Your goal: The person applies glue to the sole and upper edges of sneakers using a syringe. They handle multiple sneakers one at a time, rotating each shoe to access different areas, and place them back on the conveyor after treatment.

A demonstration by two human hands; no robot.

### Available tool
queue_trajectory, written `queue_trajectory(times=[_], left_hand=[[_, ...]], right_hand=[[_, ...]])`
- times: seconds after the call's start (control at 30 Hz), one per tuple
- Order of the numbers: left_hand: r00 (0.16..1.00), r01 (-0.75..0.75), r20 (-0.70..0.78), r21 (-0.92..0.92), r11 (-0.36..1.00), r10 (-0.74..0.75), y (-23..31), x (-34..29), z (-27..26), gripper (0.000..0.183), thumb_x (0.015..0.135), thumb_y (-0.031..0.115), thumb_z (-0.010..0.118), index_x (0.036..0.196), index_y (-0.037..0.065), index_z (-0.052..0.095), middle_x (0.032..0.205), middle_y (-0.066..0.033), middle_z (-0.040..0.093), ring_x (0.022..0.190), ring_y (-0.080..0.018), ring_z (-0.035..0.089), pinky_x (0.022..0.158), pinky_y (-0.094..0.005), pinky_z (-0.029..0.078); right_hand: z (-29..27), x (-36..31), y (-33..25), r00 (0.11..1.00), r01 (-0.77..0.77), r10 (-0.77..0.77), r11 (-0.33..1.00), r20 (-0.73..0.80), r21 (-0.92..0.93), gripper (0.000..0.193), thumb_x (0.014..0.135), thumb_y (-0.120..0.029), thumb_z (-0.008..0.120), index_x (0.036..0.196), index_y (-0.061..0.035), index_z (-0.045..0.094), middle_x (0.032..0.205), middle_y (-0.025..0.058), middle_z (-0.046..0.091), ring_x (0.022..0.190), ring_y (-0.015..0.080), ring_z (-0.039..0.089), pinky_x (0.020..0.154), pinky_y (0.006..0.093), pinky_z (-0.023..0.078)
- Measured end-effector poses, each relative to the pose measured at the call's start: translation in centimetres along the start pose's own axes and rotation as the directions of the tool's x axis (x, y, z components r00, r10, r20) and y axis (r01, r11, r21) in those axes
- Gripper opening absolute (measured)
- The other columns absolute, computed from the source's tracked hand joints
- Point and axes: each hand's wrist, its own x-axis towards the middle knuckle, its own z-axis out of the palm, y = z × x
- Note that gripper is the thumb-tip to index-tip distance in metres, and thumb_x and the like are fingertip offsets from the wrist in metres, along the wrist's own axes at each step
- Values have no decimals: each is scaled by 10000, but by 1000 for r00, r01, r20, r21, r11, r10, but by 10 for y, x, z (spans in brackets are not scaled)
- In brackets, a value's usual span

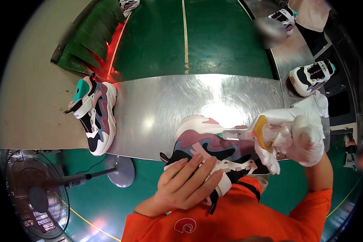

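Near the metal table's front edge a sneaker (213, 147) in pink, blue-grey, black and white lies on its side, its white sole turned away from me. My bare left hand (187, 183) grips it, fingers laid across the upper by the straps. In my white-gloved right hand (300, 139) is a clear syringe (236, 134) with a yellow finger flange. Its greenish tip points left and meets the sneaker's side near the sole; whether it touches I cannot tell. The glove hides the syringe's rear end.
A matching sneaker (96, 115) with a green insert stands at the left of the metal table (149, 97). More sneakers (312, 77) sit along the right. Beyond runs a green conveyor belt (157, 40), with a green strip curtain (86, 38) beside it. A fan (38, 197) stands lower left.
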Motion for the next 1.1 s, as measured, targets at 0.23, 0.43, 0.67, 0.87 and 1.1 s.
queue_trajectory(times=[0.23,0.43,0.67,0.87,1.1], left_hand=[[999,-24,45,-5,1000,24,-2,-6,-1,377,1013,320,316,1073,191,665,1143,-29,662,1083,-192,611,952,-336,419],[999,-34,37,-7,999,34,-3,-3,0,361,1005,325,339,1071,193,668,1148,-31,659,1078,-190,611,939,-329,421],[999,-18,34,-3,1000,18,-3,0,0,271,954,279,434,1036,201,681,1135,-23,666,1063,-184,615,909,-319,436],[1000,-1,14,0,1000,1,-1,1,1,199,899,229,520,1004,213,688,1119,-10,675,1047,-182,619,908,-312,435],[1000,27,16,1,1000,-27,1,4,1,161,874,212,571,985,221,688,1084,5,689,1032,-180,620,952,-315,403]], right_hand=[[8,-5,-14,985,-170,162,934,-52,-315,1061,660,-785,571,1166,146,520,817,163,635,582,223,643,466,312,535],[-20,-12,8,973,176,-146,971,180,-161,803,791,-606,547,1201,85,526,916,183,633,655,200,631,520,341,521],[-24,-26,2,1000,21,-21,995,2,-95,901,711,-617,632,1176,144,508,812,188,623,587,218,618,479,287,507],[-17,-31,-12,998,-59,61,982,3,-182,1019,637,-665,678,1177,178,487,776,194,613,554,214,614,462,259,502],[-31,-44,-7,1000,-6,4,996,-18,-94,1060,555,-630,793,1167,190,519,819,202,634,685,259,665,533,323,576]])
